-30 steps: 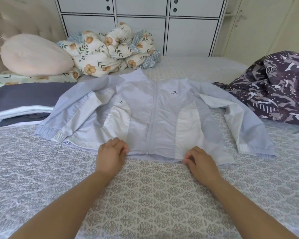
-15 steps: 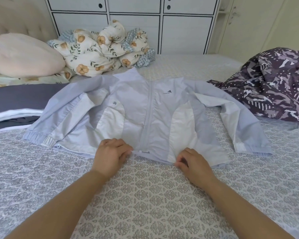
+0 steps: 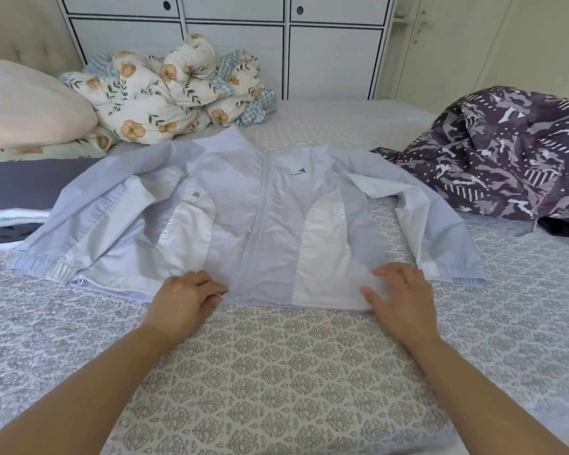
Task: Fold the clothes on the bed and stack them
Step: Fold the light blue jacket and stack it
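In the head view, the pale blue and white jacket (image 3: 260, 221) lies front up and zipped across the middle of the frame on the patterned bedspread (image 3: 276, 372), its collar toward the top and its hem along the near edge, just ahead of both hands. Its long spread runs left to right, sleeve to sleeve.

The left hand (image 3: 186, 298) sits at the hem just left of the zip, fingers curled and seemingly pinching the edge. The right hand (image 3: 398, 293) lies flat on the hem at lower right of the jacket, fingers spread and gripping nothing. Each sleeve lies outward from its nearer hand, so a fold inward probably starts there.

At left, a folded stack (image 3: 10, 205) sits partly under the left sleeve cuff. A dark patterned garment (image 3: 506, 156) lies heaped at right, just beside the right sleeve. A floral quilt (image 3: 165, 93) and a pink pillow (image 3: 27, 106) lie at upper left.
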